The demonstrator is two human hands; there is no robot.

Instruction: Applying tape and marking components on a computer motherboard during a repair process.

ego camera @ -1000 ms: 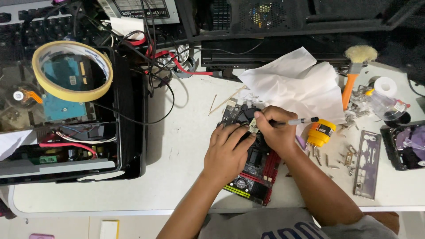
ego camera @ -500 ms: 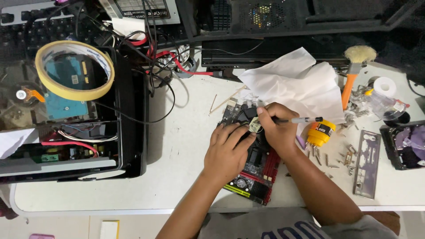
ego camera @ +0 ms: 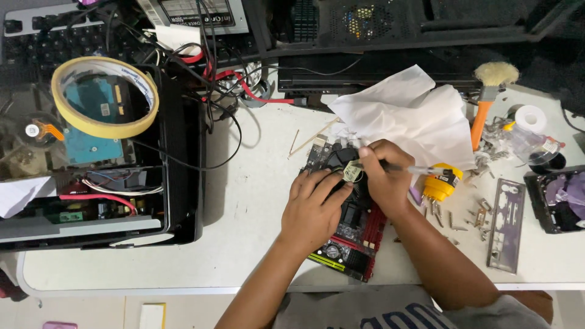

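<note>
A black and red circuit board (ego camera: 356,244) lies on the white table (ego camera: 256,207) in front of me. My left hand (ego camera: 314,210) rests flat on the board, fingers spread toward its dark cooling fan (ego camera: 341,155). My right hand (ego camera: 381,176) grips a thin pen-like tool (ego camera: 420,170) held sideways, its tip at the fan, with a small pale piece (ego camera: 351,171) pinched at the fingertips. White crumpled paper (ego camera: 408,116) lies just behind both hands.
An open black computer case (ego camera: 91,176) with a roll of yellow tape (ego camera: 103,97) on it stands at the left. Cables (ego camera: 225,79) trail behind. At the right lie a yellow part (ego camera: 440,186), an orange-handled brush (ego camera: 487,97), several screws (ego camera: 469,216), a grey metal plate (ego camera: 504,222) and a hard drive (ego camera: 560,198).
My right hand has shifted slightly over the fan with the tool. My left hand stays on the board. Nothing else has moved.
</note>
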